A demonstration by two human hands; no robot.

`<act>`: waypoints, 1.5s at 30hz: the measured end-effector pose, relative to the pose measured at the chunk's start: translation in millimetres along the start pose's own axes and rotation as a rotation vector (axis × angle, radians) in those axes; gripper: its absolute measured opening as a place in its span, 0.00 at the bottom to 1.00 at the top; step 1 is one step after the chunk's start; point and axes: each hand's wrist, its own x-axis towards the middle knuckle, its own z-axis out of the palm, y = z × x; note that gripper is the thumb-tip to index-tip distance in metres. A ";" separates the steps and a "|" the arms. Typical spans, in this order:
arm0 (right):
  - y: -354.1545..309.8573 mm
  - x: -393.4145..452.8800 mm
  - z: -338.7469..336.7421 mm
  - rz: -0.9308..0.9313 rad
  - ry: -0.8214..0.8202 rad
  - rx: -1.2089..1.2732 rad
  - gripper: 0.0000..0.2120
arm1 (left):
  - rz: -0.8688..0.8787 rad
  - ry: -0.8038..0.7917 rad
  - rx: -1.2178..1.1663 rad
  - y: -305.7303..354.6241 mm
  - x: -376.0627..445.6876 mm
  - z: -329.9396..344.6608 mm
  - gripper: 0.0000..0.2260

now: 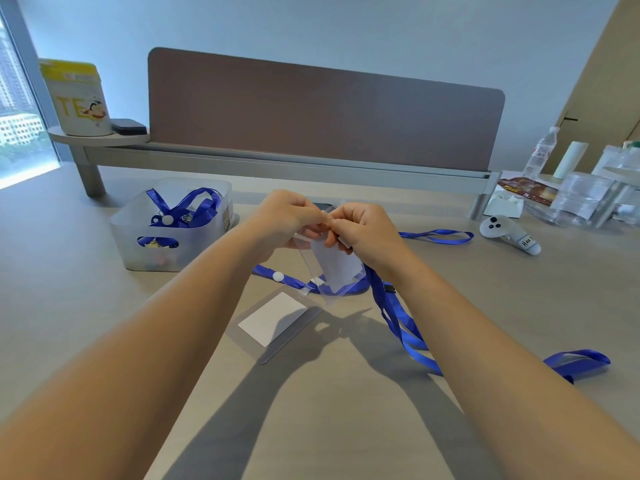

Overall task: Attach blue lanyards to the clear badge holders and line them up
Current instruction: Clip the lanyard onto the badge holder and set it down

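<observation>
Both hands are raised over the middle of the table. My left hand [284, 216] and my right hand [360, 230] pinch the top edge of a clear badge holder [337, 268] with a white card inside; it hangs tilted below my fingers. A blue lanyard [403, 332] trails from under my right hand down to the right across the table. A second clear badge holder [273, 318] with a white card lies flat on the table, joined to another blue lanyard [277, 276] with a white button. Whether the held holder's clip is fastened is hidden by my fingers.
A translucent bin [173, 230] with more blue lanyards stands at the left. A white controller [509, 233] lies at the right, near a water bottle [540, 155] and clear plastic packets [581, 199]. A brown divider panel [325, 109] runs along the back.
</observation>
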 end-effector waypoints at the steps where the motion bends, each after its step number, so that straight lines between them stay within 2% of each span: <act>1: -0.2 0.6 0.5 -0.002 0.007 0.005 0.15 | 0.002 0.004 0.001 0.1 0.7 1.0 0.11; 6: 1.8 3.4 -2.4 0.052 -0.013 0.061 0.14 | 0.051 0.005 -0.017 -7.3 2.4 3.8 0.10; 8: 1.0 5.6 -9.1 0.114 -0.058 0.107 0.11 | 0.004 -0.013 -0.023 -13.2 3.0 -0.3 0.11; 10: -1.7 8.9 -18.1 0.179 -0.085 0.114 0.09 | -0.197 -0.040 -0.081 -21.3 2.5 -8.5 0.19; 12: -4.0 13.1 -25.6 0.203 -0.098 0.117 0.10 | -0.483 -0.152 -0.220 -29.2 -0.4 -16.9 0.29; 13: -5.6 15.1 -27.9 0.200 -0.102 0.133 0.10 | -0.564 -0.237 -0.273 -33.5 -2.3 -17.6 0.33; 15: -10.8 18.5 -30.8 0.189 -0.118 0.178 0.11 | -0.610 -0.344 -0.390 -37.1 -3.4 -12.7 0.38; 17: -17.3 20.8 -33.2 0.185 -0.139 0.219 0.10 | -0.597 -0.332 -0.596 -28.0 -1.7 -5.9 0.36; 19: -22.8 22.3 -37.6 0.188 -0.165 0.227 0.08 | -0.526 -0.191 -0.808 -13.4 2.7 -1.8 0.25; 21: -27.7 23.2 -43.3 0.198 -0.183 0.173 0.02 | -0.445 -0.023 -0.961 0.9 9.8 -3.0 0.14; 22: -28.6 24.1 -45.8 0.205 -0.172 0.098 0.06 | -0.406 0.037 -0.994 7.1 13.2 -4.5 0.11; 25: -25.1 30.4 -48.4 0.256 -0.077 -0.150 0.23 | -0.313 0.142 -0.966 23.2 21.3 -9.4 0.09; 27: -18.2 33.8 -48.6 0.264 0.007 -0.268 0.26 | -0.282 0.206 -0.930 29.8 27.0 -12.5 0.09; 30: -0.9 37.0 -51.0 0.275 0.163 -0.536 0.22 | -0.250 0.235 -0.922 36.9 33.1 -17.2 0.08; 34: 17.3 34.3 -59.4 0.344 0.313 -0.727 0.04 | -0.179 0.259 -0.922 44.2 38.6 -21.8 0.04; 37: 23.3 30.7 -75.3 0.424 0.410 -0.830 0.11 | -0.186 0.283 -0.911 43.6 42.3 -26.0 0.04; 39: 27.5 30.2 -87.0 0.491 0.429 -0.847 0.19 | -0.189 0.291 -0.922 41.7 44.1 -27.6 0.04; 41: 29.6 32.0 -94.3 0.583 0.416 -0.712 0.24 | -0.196 0.303 -0.932 41.2 45.2 -28.2 0.05; 44: 25.9 31.5 -94.9 0.754 0.356 -0.017 0.28 | -0.217 0.314 -0.916 43.3 45.9 -28.3 0.10; 45: 25.1 30.3 -94.3 0.742 0.326 0.198 0.27 | -0.222 0.315 -0.912 43.8 45.9 -27.8 0.10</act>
